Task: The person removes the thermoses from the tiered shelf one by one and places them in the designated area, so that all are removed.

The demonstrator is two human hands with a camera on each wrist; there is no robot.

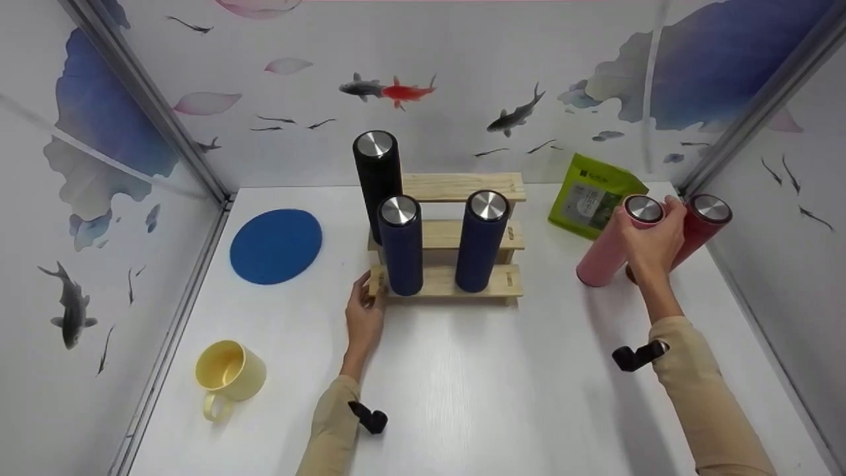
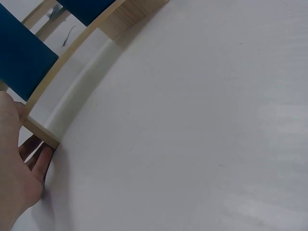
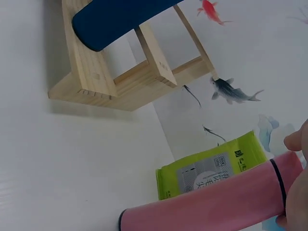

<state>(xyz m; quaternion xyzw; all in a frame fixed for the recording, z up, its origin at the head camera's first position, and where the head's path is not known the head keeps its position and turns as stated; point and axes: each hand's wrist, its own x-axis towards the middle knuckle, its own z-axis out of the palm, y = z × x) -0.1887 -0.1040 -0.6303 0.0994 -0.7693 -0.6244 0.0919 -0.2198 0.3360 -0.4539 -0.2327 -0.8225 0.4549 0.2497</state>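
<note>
My right hand (image 1: 654, 241) grips a pink thermos bottle (image 1: 603, 256) near its steel-topped lid; in the right wrist view the pink thermos (image 3: 207, 202) slants across the bottom. Right behind that hand stands a red thermos (image 1: 700, 228), partly hidden by it. My left hand (image 1: 365, 320) holds the left end of the lowest step of a wooden three-step rack (image 1: 439, 281), thumb at the top board and fingers against the side panel (image 2: 42, 133). On the rack stand a dark blue thermos (image 1: 403, 251), a second dark blue thermos (image 1: 482, 248) and a black thermos (image 1: 378, 175).
A green packet (image 1: 585, 198) lies at the back right, behind the pink thermos. On the left are a round blue mat (image 1: 276, 246) and a yellow mug (image 1: 241, 377) with its handle toward the front. Printed panels wall the white table (image 1: 449, 383) at the back and sides.
</note>
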